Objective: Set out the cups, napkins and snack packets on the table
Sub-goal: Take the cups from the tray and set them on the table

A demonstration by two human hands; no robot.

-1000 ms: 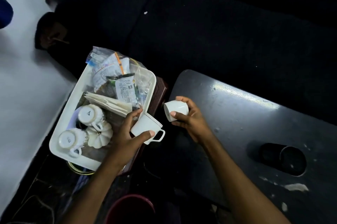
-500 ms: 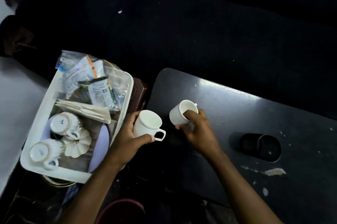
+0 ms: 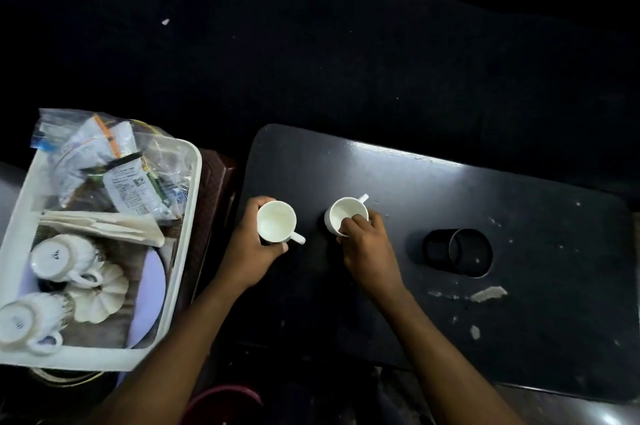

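dark table [image 3: 519, 216] | L hand [image 3: 252, 251] grips cup [image 3: 277, 221] | R hand [image 3: 367, 244] grips 2nd cup [image 3: 341, 213]

cups [image 3: 277, 221] plain white; table [image 3: 519, 216] dark grey, chipped pale spots; tray [image 3: 188, 203] white; napkins [image 3: 104, 223] cream

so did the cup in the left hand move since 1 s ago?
Yes. The cup in the left hand went from beside the white tray rightward, across the gap, to the left end of the dark table, mouth up.
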